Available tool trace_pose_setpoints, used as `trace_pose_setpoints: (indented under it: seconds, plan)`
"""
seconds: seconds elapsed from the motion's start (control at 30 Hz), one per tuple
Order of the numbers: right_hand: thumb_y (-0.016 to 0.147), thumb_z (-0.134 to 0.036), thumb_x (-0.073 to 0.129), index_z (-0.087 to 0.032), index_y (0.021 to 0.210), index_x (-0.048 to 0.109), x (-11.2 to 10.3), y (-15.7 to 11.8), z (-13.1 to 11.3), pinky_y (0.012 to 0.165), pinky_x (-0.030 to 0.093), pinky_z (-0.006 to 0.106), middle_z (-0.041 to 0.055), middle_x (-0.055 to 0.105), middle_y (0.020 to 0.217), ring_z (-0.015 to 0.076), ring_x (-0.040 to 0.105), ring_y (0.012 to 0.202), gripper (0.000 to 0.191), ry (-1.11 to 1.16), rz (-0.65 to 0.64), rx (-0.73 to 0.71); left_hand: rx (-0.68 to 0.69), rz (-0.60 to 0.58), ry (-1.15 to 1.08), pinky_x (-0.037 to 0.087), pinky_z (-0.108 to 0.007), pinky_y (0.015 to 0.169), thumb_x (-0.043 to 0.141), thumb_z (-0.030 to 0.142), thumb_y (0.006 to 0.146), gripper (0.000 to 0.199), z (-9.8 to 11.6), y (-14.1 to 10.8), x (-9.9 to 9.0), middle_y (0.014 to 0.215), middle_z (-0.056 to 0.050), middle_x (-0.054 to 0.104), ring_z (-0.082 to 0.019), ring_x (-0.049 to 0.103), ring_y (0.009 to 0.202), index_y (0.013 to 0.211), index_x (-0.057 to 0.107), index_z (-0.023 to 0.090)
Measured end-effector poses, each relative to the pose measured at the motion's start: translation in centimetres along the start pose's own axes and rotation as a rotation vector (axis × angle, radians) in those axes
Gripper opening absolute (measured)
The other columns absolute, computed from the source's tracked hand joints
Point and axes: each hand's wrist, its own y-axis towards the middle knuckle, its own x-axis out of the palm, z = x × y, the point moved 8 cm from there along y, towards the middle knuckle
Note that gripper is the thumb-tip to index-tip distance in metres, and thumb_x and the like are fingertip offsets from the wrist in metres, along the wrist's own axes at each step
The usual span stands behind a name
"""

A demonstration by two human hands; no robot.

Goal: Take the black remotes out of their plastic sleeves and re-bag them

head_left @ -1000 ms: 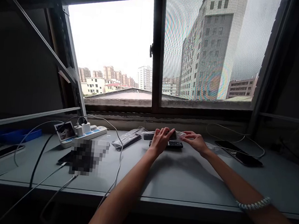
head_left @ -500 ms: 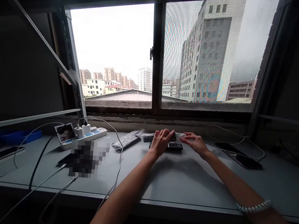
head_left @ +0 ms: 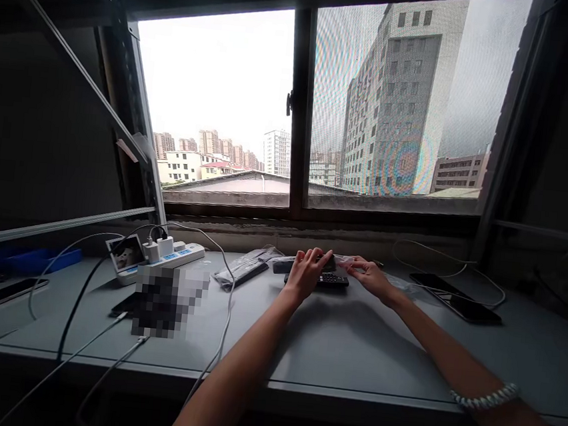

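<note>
Below a window (head_left: 214, 99), faces a grey counter (head_left: 350, 360). Reaches left hand (head_left: 303, 272) over a remote (head_left: 334, 281) near the middle of the back edge, to a dark item (head_left: 283, 266) just behind, with a half-curled grip; cannot tell whether closed on anything. Pinches clear plastic (head_left: 344, 260) in right hand (head_left: 372, 279), with thumb and forefinger drawn together. Shows also a bagged item (head_left: 245, 272) to the left, a power strip (head_left: 187, 256) toward the back left corner and a phone (head_left: 456, 298) toward the back right.

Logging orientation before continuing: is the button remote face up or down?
Face up: the remote shows its buttons beside the left hand.
</note>
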Motion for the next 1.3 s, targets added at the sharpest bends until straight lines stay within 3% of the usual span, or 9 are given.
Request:
trace_pose_setpoints:
  seconds: [0.43,0.63,1.1,1.3]
  plan:
    - [0.068,-0.054,0.062,-0.022,0.083,0.074,-0.3,-0.2,0.4,0.085,0.045,0.036,0.0088,0.062,0.109,0.0242,0.057,0.1,0.037,-0.066,0.038,0.058,0.041,0.021,0.005,0.035,-0.032,0.091,0.046,0.008,0.083,0.055,0.6,-0.1,0.1,0.118,-0.005,0.049,-0.018,0.049,0.103,0.134,0.035,0.024]
    - [0.066,-0.056,0.062,-0.023,0.082,0.074,-0.6,-0.2,0.1,0.09,0.042,0.037,0.008,0.065,0.102,0.0246,0.058,0.099,0.039,-0.018,0.052,0.04,0.058,0.011,-0.026,0.035,-0.031,0.091,0.045,0.008,0.083,0.054,0.9,0.0,-0.2,0.118,-0.005,0.049,-0.017,0.049,0.104,0.134,0.036,0.024]
    - [0.061,-0.049,0.069,-0.019,0.071,0.074,-1.8,-0.1,1.2,0.065,0.049,0.029,0.0089,0.065,0.098,0.0223,0.061,0.085,0.032,-0.05,0.186,0.054,0.072,-0.039,0.004,0.034,-0.032,0.091,0.046,0.013,0.085,0.053,1.3,0.1,-0.4,0.12,-0.006,0.049,-0.018,0.049,0.106,0.135,0.033,0.024]
    - [0.059,-0.05,0.07,-0.018,0.065,0.073,-2.3,-0.3,0.8,0.075,0.047,0.033,0.0094,0.065,0.098,0.0236,0.06,0.087,0.033,-0.11,0.241,0.086,0.067,-0.034,0.004,0.034,-0.032,0.092,0.046,0.014,0.085,0.052,1.3,0.0,-0.5,0.119,-0.006,0.05,-0.018,0.05,0.106,0.135,0.033,0.023]
